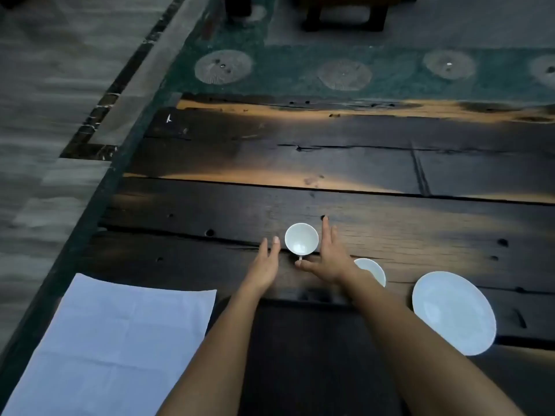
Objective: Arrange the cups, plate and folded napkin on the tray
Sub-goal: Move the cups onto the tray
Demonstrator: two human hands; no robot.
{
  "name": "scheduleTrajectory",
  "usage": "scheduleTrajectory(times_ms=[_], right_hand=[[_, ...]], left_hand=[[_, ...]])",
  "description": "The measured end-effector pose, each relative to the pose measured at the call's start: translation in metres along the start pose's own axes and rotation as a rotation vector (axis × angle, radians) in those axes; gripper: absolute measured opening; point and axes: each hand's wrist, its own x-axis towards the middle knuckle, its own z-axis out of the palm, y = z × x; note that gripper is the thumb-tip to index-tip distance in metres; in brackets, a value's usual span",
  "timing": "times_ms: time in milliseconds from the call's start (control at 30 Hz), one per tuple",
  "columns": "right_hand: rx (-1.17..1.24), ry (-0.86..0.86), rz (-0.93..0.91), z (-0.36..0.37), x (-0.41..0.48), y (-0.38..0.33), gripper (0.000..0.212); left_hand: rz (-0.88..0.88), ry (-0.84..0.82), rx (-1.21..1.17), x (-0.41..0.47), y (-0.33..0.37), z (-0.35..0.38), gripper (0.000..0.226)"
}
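A dark tray (315, 355) is lying nearest, at the bottom centre, with both bare forearms reaching over it. A white napkin (114, 340) is lying spread flat just left of the tray, showing crease lines. A white plate (453, 310) is sitting just right of the tray on the dark plank table (390, 223).

Just beyond the tray's far right corner, a second cup (372, 270) is standing, partly hidden behind the right wrist.

Beyond the tray's far edge, a white cup (301, 238) is standing upright on the table, its handle pointing back toward the tray. The left hand (265, 265) is hovering just beside the cup on the tray's left side, fingers straight and loosely spread. The right hand (327, 259) is flanking the cup's other side, fingers straight, thumb stretching out under the handle; whether either hand is touching the cup cannot be told.

Farthest from the tray, a green rug (300, 64) with pale round patches is lying past the table.
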Motion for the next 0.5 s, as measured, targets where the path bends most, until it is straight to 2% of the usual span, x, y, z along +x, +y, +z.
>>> scheduleTrajectory(times_ms=[100,333,400,500], right_hand=[[0.041,0.008,0.004,0.007,0.010,0.001,0.136],[0.358,0.026,0.198,0.020,0.032,0.011,0.141],[0.435,0.034,0.204,0.024,0.034,0.014,0.127],[0.501,0.079,0.129,0.030,0.037,0.017,0.078]], left_hand=[[-0.029,-0.039,-0.069,0.013,-0.004,0.010,0.071],[-0.147,-0.088,-0.442,0.027,-0.002,0.028,0.065],[-0.185,-0.100,-0.537,0.030,-0.002,0.031,0.063],[-0.196,-0.124,-0.605,0.033,-0.003,0.033,0.060]])
